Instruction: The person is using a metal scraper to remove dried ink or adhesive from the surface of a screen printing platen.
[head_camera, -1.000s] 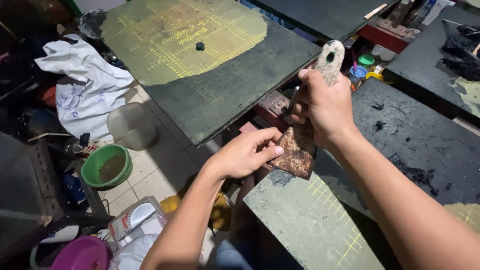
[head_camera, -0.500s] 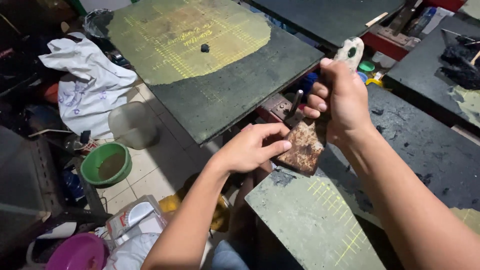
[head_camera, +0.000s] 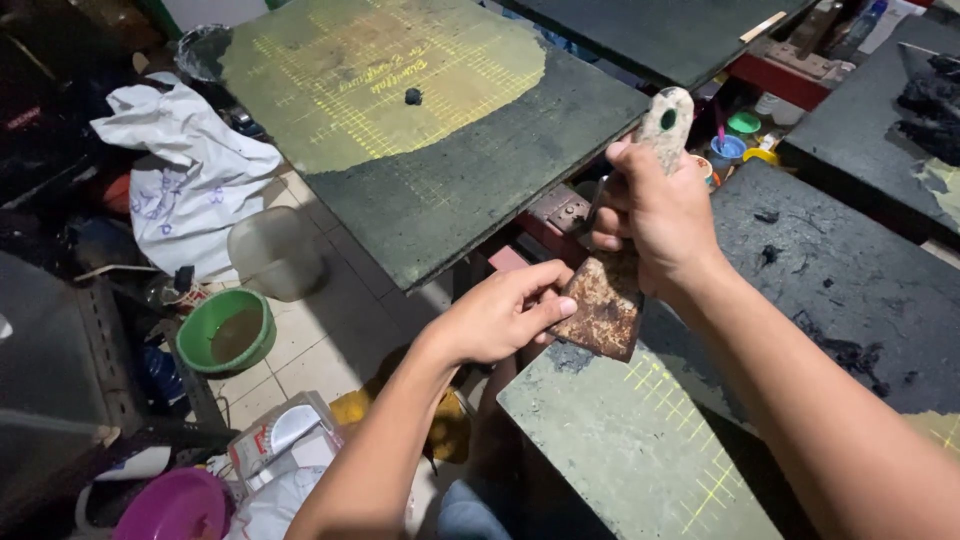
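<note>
My right hand grips the pale handle of a wide scraper whose rusty blade points down. My left hand pinches the blade's left edge with thumb and fingers. The blade's lower edge hangs just above the near corner of a dark green printing board marked with yellow grid lines, where a dark smear lies. A second, larger board with a faded yellow patch and a small black blob lies beyond.
Further dark boards with black residue stand at right. Small paint pots sit between the boards. On the tiled floor at left are a green bowl, a clear tub, a white cloth and a purple bowl.
The scraper has swung more upright and shifted slightly left. My left hand has closed on the blade's edge, where before it lay beside the blade.
</note>
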